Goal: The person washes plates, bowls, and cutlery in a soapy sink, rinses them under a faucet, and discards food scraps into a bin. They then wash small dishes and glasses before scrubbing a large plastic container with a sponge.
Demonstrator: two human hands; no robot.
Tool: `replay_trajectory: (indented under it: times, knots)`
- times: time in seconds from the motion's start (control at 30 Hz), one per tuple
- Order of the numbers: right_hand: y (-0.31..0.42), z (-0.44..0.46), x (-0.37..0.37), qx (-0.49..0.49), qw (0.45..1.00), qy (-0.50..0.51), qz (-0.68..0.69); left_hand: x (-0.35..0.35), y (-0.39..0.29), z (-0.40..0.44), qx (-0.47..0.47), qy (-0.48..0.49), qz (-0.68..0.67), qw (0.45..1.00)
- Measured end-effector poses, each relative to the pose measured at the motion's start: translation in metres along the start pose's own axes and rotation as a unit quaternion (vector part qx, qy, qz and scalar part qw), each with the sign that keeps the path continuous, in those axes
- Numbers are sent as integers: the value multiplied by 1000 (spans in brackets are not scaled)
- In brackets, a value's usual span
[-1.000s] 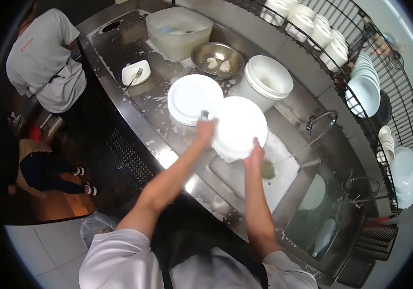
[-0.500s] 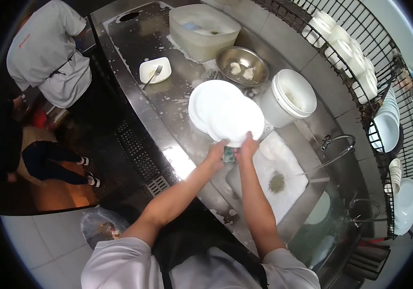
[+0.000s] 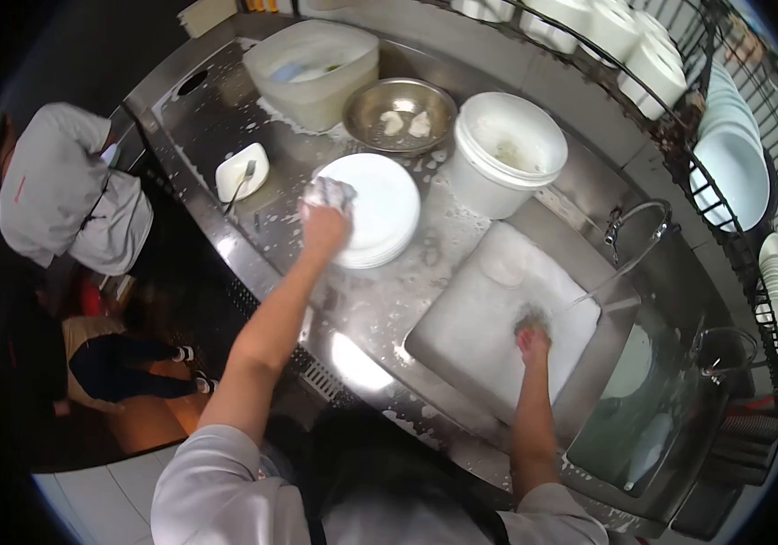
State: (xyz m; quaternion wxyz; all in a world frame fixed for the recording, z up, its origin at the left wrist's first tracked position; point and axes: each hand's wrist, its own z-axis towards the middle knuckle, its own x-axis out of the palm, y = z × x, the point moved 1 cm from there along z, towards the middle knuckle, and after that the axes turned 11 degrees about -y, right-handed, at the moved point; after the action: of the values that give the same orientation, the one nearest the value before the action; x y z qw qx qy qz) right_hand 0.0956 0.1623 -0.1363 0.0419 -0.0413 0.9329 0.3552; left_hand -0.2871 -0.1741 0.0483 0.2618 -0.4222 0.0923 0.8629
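My left hand [image 3: 327, 216] is soapy and closed at the left edge of a stack of white plates [image 3: 378, 204] on the steel counter. What it grips is hidden by foam and fingers. Over the foam-filled sink [image 3: 434, 341], my right hand [image 3: 533, 341] reaches into the suds beside a dark gap in the foam; its fingertips are hard to make out. Left of the stack, a fork [image 3: 242, 183] rests in a small white square dish [image 3: 257, 162].
Behind the plates are a cloudy plastic tub [image 3: 302, 91], a metal bowl [image 3: 361, 118] and a white bucket [image 3: 489, 195]. A running faucet [image 3: 657, 218] and a water-filled basin [image 3: 607, 436] are right. Overhead is a dish rack [image 3: 679, 132]. Two people are at left.
The plate held in both hands is no longer held. My left hand has moved left onto the stack, and my right hand has gone down to the sink foam. The view has shifted.
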Motion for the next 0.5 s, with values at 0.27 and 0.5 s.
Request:
replay_trajectory:
  times: [0.27,0.5]
  knots:
    - [-44,133,-51,-89,982,-41,-160,38,-100,18,42,153,-107,981]
    - [-80,182,12,-237,798,-55,-551,-18,-87,-22,63,195,-88,975]
